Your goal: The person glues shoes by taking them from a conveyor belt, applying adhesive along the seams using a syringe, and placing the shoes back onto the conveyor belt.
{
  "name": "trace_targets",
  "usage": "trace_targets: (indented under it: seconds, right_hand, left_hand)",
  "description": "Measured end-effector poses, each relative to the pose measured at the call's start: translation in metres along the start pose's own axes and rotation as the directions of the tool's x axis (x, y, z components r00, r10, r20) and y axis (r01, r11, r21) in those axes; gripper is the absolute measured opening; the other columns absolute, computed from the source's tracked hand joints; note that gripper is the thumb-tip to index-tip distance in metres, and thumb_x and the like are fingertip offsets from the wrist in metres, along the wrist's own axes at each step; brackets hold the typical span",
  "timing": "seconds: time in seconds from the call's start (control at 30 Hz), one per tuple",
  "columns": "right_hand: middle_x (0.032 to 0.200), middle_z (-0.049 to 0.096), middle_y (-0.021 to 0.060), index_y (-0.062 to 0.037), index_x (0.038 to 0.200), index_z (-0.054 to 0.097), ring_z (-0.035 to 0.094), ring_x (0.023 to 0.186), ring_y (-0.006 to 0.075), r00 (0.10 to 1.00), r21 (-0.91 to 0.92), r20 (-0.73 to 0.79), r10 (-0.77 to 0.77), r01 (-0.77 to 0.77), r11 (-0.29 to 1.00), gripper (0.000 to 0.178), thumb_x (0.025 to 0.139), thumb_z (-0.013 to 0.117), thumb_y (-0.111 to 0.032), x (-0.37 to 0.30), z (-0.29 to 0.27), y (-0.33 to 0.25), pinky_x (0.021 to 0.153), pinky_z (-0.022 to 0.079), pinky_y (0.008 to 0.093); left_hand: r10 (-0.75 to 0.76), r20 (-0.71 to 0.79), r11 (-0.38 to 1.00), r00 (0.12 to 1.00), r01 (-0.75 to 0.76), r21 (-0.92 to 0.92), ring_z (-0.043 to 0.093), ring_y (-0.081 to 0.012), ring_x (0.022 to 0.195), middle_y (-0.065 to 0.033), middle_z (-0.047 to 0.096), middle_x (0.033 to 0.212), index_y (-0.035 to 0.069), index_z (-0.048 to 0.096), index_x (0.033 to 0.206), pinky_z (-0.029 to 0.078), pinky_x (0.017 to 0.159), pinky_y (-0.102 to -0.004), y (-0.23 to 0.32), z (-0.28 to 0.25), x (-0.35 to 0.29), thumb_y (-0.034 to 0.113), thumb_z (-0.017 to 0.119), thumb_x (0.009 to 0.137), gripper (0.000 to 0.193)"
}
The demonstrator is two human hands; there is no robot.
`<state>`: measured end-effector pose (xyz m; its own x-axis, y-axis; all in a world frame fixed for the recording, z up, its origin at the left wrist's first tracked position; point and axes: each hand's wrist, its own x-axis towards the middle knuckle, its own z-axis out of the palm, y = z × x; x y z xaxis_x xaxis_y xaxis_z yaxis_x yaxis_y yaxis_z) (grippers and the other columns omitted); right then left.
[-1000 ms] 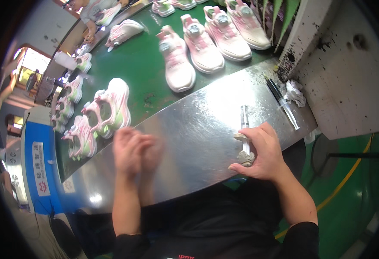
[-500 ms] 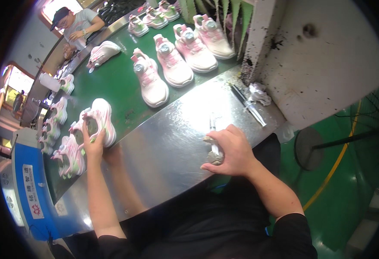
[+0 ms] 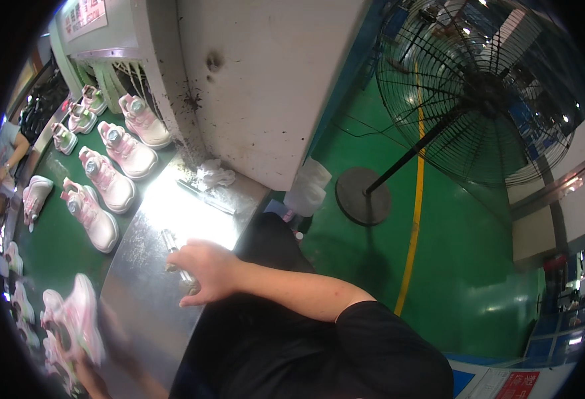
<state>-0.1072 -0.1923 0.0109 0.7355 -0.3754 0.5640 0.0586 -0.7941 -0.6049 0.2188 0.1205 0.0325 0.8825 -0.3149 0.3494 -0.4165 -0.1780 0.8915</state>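
Note:
At the lower left, my left hand (image 3: pixel 85 367) is closed on a pink-and-white sneaker (image 3: pixel 83 311), its fingers at the shoe's opening; motion smears both. A second pink sneaker (image 3: pixel 51 349) lies right beside it, partly covered. Over the metal bench top, my right hand (image 3: pixel 209 269) has its fingers curled around a slim clear-and-white pen-like tool (image 3: pixel 168 241), the thumb standing apart. The tool points away from me, and its grip is partly hidden by the hand. A small greyish lump (image 3: pixel 191 288) shows between thumb and fingers; what it is stays unclear.
Several pink sneakers (image 3: pixel 93 216) with dials stand in a row on the green surface. A pen (image 3: pixel 206 197) and crumpled white paper (image 3: pixel 214 174) lie by a stained white panel (image 3: pixel 252 86). To the right stands a black floor fan (image 3: pixel 482 93). Another person's arm (image 3: pixel 14 156) shows far left.
My view has swung to the right, bringing the fan into sight and shifting the bench leftward. Both hands keep about the same hold; the left hand and its sneaker are now blurred.

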Motion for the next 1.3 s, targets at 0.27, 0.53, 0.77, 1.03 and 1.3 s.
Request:
trace_targets:
  seconds: [0.27, 0.53, 0.77, 1.03, 1.3]
  right_hand:
    - [0.092, 0.058, 0.0097, -0.0042, 0.108, 0.053, 0.05, 0.084, 0.0287, 0.992, 0.028, 0.074, 0.098, -0.101, 0.995, 0.072, 0.062, 0.071, -0.057, -0.001, -0.009, 0.002, 0.077, 0.043, 0.038]
    - [0.111, 0.057, 0.0203, 0.0052, 0.127, 0.043, 0.056, 0.103, 0.0281, 0.957, 0.174, 0.136, 0.257, -0.278, 0.945, 0.082, 0.068, 0.076, -0.042, -0.007, -0.022, -0.007, 0.089, 0.044, 0.0353]
    - [0.089, 0.061, 0.0102, 0.0011, 0.122, 0.049, 0.058, 0.073, 0.0132, 0.897, 0.227, 0.253, 0.362, -0.419, 0.879, 0.077, 0.062, 0.079, -0.036, -0.021, -0.027, -0.02, 0.068, 0.047, 0.0258]
    - [0.089, 0.054, 0.0057, 0.0039, 0.122, 0.041, 0.053, 0.082, 0.0144, 0.896, 0.495, 0.282, 0.343, -0.443, 0.748, 0.094, 0.059, 0.079, -0.054, 0.001, -0.03, -0.048, 0.077, 0.043, 0.0261]
    - [0.082, 0.054, 0.0099, -0.0005, 0.12, 0.036, 0.053, 0.077, 0.0202, 0.885, 0.827, 0.423, 0.194, -0.465, 0.317, 0.103, 0.052, 0.076, -0.067, 0.044, -0.016, -0.089, 0.072, 0.044, 0.0337]
  left_hand:
    - [0.228, 0.53, 0.856, 0.817, -0.428, 0.291, 0.043, -0.0317, 0.119, -0.0198, 0.039, 0.131, 0.002, 0.028, 0.136, 0.036, 0.098, -0.0435, 0.075, 0.02, -0.112, 0.015, 0.074, 0.074, 0.078]
    - [-0.172, 0.392, 0.917, 0.904, 0.293, -0.272, 0.054, -0.0169, 0.102, -0.0081, 0.049, 0.12, 0.0, 0.04, 0.126, 0.048, 0.079, -0.0243, -0.027, 0.011, 0.001, 0.008, 0.046, 0.091, 0.037]
    - [-0.419, 0.508, 0.904, 0.753, 0.291, 0.315, 0.054, -0.0087, 0.077, -0.0016, 0.058, 0.083, 0.002, 0.058, 0.092, 0.044, 0.066, -0.0249, -0.028, 0.084, 0.046, 0.038, 0.055, 0.089, 0.036]
    - [-0.127, 0.556, 0.612, 0.821, 0.506, -0.607, 0.056, -0.0162, 0.095, -0.0126, 0.054, 0.104, -0.003, 0.038, 0.114, 0.048, 0.084, -0.0314, 0.07, 0.113, -0.009, 0.017, 0.066, 0.08, 0.048]
    - [-0.041, 0.567, 0.44, 0.823, 0.525, -0.729, 0.056, -0.0193, 0.102, -0.0098, 0.055, 0.111, 0.003, 0.043, 0.123, 0.047, 0.088, -0.0341, 0.064, 0.09, -0.041, 0.02, 0.075, 0.069, 0.065]
